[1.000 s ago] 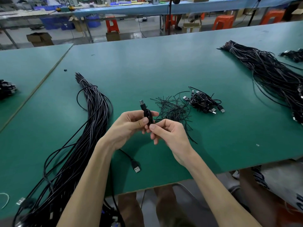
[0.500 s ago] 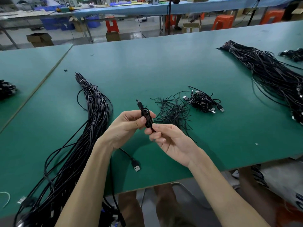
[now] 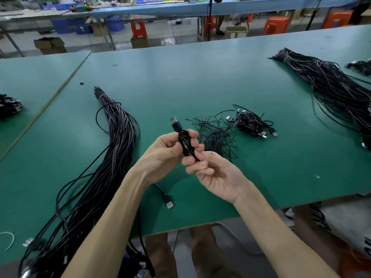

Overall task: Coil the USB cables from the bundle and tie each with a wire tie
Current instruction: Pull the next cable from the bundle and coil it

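My left hand (image 3: 160,153) grips a small coil of black USB cable (image 3: 185,143) above the green table (image 3: 180,81); a USB plug (image 3: 175,122) sticks up out of the coil. My right hand (image 3: 212,175) pinches the coil's lower end with curled fingers. A loose cable end with a USB plug (image 3: 168,202) lies on the table below my left wrist. The long bundle of black cables (image 3: 112,149) stretches along the left. A heap of short black wire ties (image 3: 214,133) lies just beyond my hands.
A small pile of coiled, tied cables (image 3: 251,123) lies right of the ties. A second long bundle (image 3: 331,87) runs along the right side. More coiled cables (image 3: 8,106) sit on the neighbouring table at the left. The table's front edge is close to my forearms.
The coil has turned in my hands, and its plug now points up and left. My right hand has rolled palm-up and shifted lower on the coil. The loose plug on the table has not moved.
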